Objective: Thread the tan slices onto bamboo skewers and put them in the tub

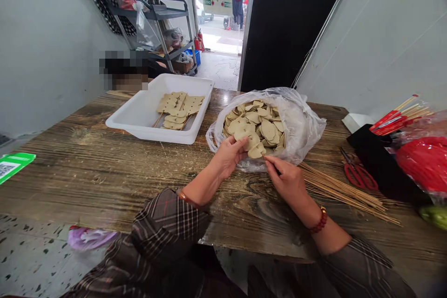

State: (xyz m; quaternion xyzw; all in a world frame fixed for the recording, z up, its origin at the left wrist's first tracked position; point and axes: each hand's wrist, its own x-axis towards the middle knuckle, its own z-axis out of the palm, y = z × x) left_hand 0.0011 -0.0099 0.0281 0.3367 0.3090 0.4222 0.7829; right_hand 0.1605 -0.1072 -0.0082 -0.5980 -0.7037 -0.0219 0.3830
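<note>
A clear plastic bag [300,123] lies open on the wooden table, full of flat, beige, rounded slices [268,130]. Over its near edge, my left hand [229,154] pinches slices that are threaded on a thin stick. My right hand [285,177] is closed on the near end of that stick [263,155], just right of the slices; most of the stick is hidden by them. More thin wooden sticks [345,191] lie beside my right forearm. To the left, a white tray [150,133] holds several skewered slices [179,109].
Red-handled scissors [359,176] and a black box [391,167] with red-wrapped chopsticks [398,115] stand at the right, near a red bundle [424,160]. A green card [16,166] is at the left edge. Behind the table are a grey cart [171,13] and a doorway.
</note>
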